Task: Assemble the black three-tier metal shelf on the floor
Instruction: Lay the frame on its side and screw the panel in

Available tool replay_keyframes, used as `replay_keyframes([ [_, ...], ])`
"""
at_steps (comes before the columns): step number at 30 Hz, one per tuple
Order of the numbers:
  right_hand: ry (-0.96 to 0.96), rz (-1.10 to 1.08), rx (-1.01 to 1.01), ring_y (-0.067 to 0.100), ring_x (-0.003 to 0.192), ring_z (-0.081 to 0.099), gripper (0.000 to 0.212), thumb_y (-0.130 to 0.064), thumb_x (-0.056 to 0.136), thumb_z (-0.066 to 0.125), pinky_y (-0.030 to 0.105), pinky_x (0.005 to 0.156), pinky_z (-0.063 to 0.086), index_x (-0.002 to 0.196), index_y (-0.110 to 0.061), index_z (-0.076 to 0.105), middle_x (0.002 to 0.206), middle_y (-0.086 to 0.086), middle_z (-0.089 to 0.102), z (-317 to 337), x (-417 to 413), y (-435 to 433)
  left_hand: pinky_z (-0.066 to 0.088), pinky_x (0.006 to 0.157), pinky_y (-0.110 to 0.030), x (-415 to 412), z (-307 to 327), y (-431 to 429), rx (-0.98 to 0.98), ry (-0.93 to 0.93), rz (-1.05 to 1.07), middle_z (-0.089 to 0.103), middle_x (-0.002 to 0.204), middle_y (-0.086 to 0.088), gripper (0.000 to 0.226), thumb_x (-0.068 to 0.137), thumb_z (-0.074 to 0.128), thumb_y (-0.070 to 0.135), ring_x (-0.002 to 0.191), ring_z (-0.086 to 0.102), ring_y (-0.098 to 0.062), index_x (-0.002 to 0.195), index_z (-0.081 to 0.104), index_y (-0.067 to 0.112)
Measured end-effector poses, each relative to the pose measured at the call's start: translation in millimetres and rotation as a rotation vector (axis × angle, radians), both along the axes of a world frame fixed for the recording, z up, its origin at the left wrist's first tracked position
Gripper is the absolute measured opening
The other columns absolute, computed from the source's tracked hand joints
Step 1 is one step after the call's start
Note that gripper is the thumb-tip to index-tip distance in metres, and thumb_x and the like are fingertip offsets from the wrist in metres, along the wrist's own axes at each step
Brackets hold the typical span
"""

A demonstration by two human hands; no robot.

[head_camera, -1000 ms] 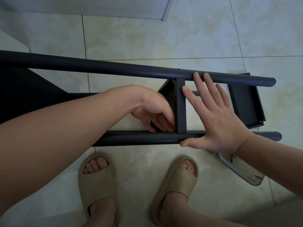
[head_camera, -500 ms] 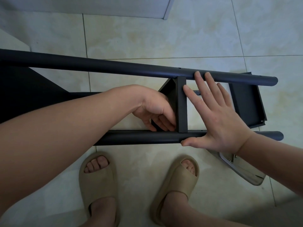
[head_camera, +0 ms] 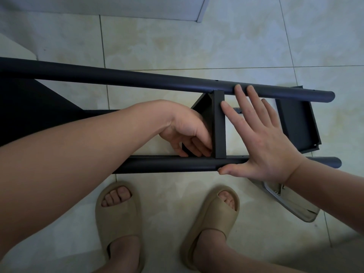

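- shelf (head_camera: 177,83) on its side on the tiles (head_camera: 177,46), free floor beyond it; left end cut off
- my left hand (head_camera: 187,133) grips the middle tier (head_camera: 219,125), fingertips hard to see
- right hand (head_camera: 262,138) flat across both poles (head_camera: 157,164)

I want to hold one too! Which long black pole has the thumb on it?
The near pole, the one closest to the slippers: the right hand's thumb lies along it. The far pole gets only fingertips.
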State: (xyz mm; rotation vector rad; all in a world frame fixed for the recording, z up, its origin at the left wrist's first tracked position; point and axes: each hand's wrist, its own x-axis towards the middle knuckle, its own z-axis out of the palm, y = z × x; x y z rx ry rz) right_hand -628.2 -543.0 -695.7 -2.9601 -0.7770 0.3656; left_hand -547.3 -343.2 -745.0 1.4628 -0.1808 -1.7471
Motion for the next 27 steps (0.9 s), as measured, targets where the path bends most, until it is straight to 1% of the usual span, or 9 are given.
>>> replay_keyframes([
  [3,0.003,-0.003,0.001,0.043,0.155,0.001,0.122,-0.094,0.073,0.040,0.066,0.119,0.016,0.161,-0.013,0.019,0.168,0.020,0.005,0.6,0.2,0.2,0.050,0.094,-0.036,-0.1,-0.7,-0.1,-0.014,-0.004,0.014,0.076,0.096,0.000,0.018,0.091,0.067,0.009,0.094,0.069,-0.015,0.106,0.072,0.016],
  [5,0.004,-0.002,0.002,0.042,0.155,0.000,0.121,-0.094,0.073,0.039,0.066,0.119,0.016,0.161,-0.013,0.019,0.168,0.020,0.004,0.6,0.3,0.5,0.049,0.095,-0.037,0.7,-0.2,0.3,-0.021,0.002,0.021,0.076,0.099,0.000,0.021,0.090,0.067,0.006,0.094,0.069,-0.014,0.107,0.072,0.015],
  [7,0.004,-0.001,0.002,0.042,0.155,0.000,0.121,-0.094,0.073,0.039,0.066,0.120,0.015,0.161,-0.013,0.019,0.168,0.020,0.004,0.5,-0.1,0.6,0.048,0.098,-0.040,1.3,0.9,0.6,-0.014,0.004,0.014,0.076,0.101,0.000,0.021,0.090,0.067,0.009,0.097,0.069,-0.014,0.109,0.073,0.015],
  [10,0.002,0.001,0.000,0.042,0.155,0.000,0.121,-0.094,0.073,0.039,0.065,0.120,0.015,0.161,-0.013,0.019,0.168,0.020,0.004,0.2,-0.3,0.4,0.049,0.100,-0.044,1.4,1.9,0.8,0.023,-0.018,-0.017,0.078,0.094,0.004,0.011,0.091,0.067,0.019,0.097,0.069,-0.013,0.100,0.075,0.022],
  [13,-0.001,0.003,0.008,0.042,0.155,0.000,0.121,-0.094,0.074,0.038,0.065,0.120,0.015,0.162,-0.013,0.019,0.168,0.020,0.004,-0.3,0.1,-0.1,0.048,0.100,-0.043,1.4,2.0,1.0,0.033,-0.039,-0.027,0.077,0.089,0.005,0.008,0.091,0.069,0.018,0.092,0.069,-0.012,0.093,0.074,0.023],
  [17,-0.007,0.005,0.014,0.043,0.155,0.001,0.120,-0.095,0.074,0.036,0.066,0.120,0.015,0.161,-0.014,0.018,0.169,0.020,0.005,-1.6,0.1,-0.6,0.045,0.100,-0.040,2.1,2.9,1.9,0.017,-0.045,-0.039,0.077,0.090,0.007,0.012,0.088,0.070,0.013,0.088,0.069,-0.007,0.095,0.074,0.023],
  [21,-0.013,0.007,0.012,0.043,0.155,0.001,0.121,-0.095,0.074,0.036,0.066,0.119,0.016,0.162,-0.014,0.018,0.168,0.020,0.005,-2.3,0.2,-1.0,0.044,0.104,-0.045,1.3,3.6,1.3,0.042,-0.056,-0.060,0.078,0.095,0.006,0.009,0.091,0.067,0.022,0.098,0.069,-0.012,0.096,0.075,0.024],
  [23,-0.013,0.008,0.011,0.043,0.155,0.001,0.121,-0.095,0.074,0.036,0.066,0.119,0.016,0.162,-0.014,0.018,0.168,0.020,0.005,-2.4,0.1,-1.0,0.044,0.105,-0.047,0.2,3.2,0.7,0.054,-0.060,-0.057,0.077,0.092,0.007,0.007,0.091,0.067,0.023,0.098,0.069,-0.013,0.095,0.074,0.024],
  [27,-0.010,0.008,0.014,0.043,0.155,0.001,0.120,-0.095,0.075,0.036,0.066,0.119,0.016,0.162,-0.014,0.018,0.168,0.020,0.004,-2.3,0.3,-1.4,0.045,0.103,-0.044,1.0,3.3,0.9,0.034,-0.058,-0.045,0.077,0.092,0.006,0.011,0.090,0.069,0.016,0.095,0.069,-0.010,0.097,0.074,0.023],
])
